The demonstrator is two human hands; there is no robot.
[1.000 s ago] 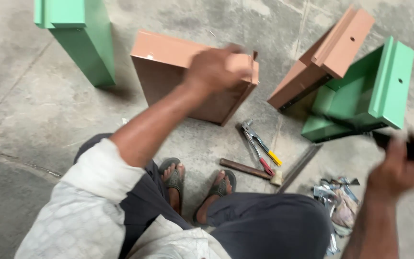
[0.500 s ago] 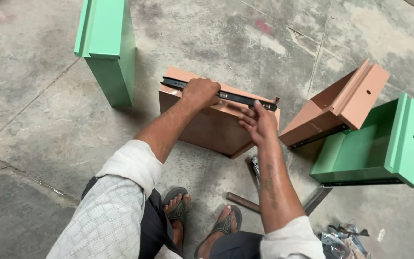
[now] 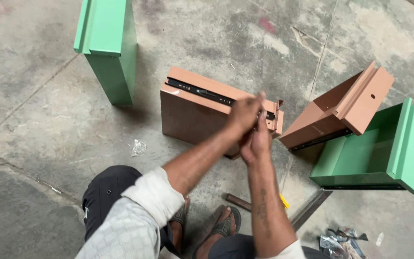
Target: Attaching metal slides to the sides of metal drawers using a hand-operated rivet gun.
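Note:
A brown drawer box (image 3: pixel 192 115) stands on its side on the concrete floor, with a black slide rail (image 3: pixel 197 91) lying along its top edge. My left hand (image 3: pixel 245 112) is curled over the right end of that rail. My right hand (image 3: pixel 257 141) is pressed against it from just below, fingers pointing up at the drawer's right corner. The two hands overlap, so what the right fingers hold is hidden.
A green drawer (image 3: pixel 111 48) stands upright at the far left. A second brown drawer (image 3: pixel 346 105) and an open green drawer (image 3: pixel 389 148) lie to the right. A brown tool handle (image 3: pixel 238 201), a loose metal rail (image 3: pixel 310 208) and plastic wrappers (image 3: pixel 341 240) lie near my sandalled feet (image 3: pixel 221 228).
My left hand has slid from the rail's left part to its right end, joining the right hand there. A second ago the rail was not on the drawer.

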